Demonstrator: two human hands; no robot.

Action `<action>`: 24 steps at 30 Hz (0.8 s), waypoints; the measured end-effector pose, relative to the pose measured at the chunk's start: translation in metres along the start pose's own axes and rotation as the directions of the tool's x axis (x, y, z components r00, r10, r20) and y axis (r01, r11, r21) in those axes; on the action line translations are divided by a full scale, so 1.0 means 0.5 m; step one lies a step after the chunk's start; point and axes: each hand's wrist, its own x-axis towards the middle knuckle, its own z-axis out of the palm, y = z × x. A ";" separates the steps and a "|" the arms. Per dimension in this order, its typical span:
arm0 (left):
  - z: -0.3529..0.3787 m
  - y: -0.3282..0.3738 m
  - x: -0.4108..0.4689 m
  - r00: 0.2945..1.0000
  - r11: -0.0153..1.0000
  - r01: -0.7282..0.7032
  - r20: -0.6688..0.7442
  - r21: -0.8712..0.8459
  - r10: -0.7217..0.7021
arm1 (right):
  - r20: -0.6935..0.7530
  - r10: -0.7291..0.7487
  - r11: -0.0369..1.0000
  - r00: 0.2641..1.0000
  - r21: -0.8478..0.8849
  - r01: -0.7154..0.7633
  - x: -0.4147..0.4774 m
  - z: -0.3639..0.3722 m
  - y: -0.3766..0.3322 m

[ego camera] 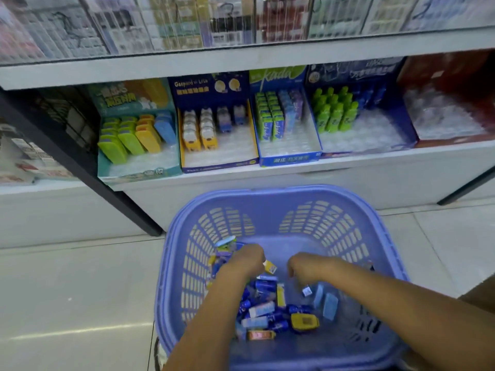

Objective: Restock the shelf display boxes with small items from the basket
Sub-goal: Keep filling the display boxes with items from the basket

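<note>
Tiled shop floor, with display boxes (219,164) standing beyond the basket (284,192). Inside the basket, the left hand (245,259) is gripping several packets (225,249). The right hand (305,266) is curling downward, its hold impossible to tell. Loose items (263,309) are lying toward the basket's near wall, pointing every way.

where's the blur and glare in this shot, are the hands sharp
Head view: top-shelf packets smeared by blur and reflections; display boxes softer but readable; wide-angle bows the shelf edge; glare streak on the floor tiles, left; left hand and right hand in the basket fairly sharp.
</note>
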 end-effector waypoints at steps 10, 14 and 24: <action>0.112 -0.046 0.042 0.977 0.997 -0.005 0.212 0.076 -0.011 | 0.155 -0.012 1.000 0.988 -0.019 0.015 0.066 0.133 0.002; 0.135 -0.057 0.061 0.975 0.998 -0.007 0.220 0.060 -0.006 | 0.036 -0.070 0.996 0.997 -0.045 0.071 0.089 0.156 0.001; 0.144 -0.042 0.090 0.980 0.998 0.014 0.200 -0.062 -0.001 | 0.118 -0.098 0.994 0.988 0.059 0.091 0.112 0.160 0.015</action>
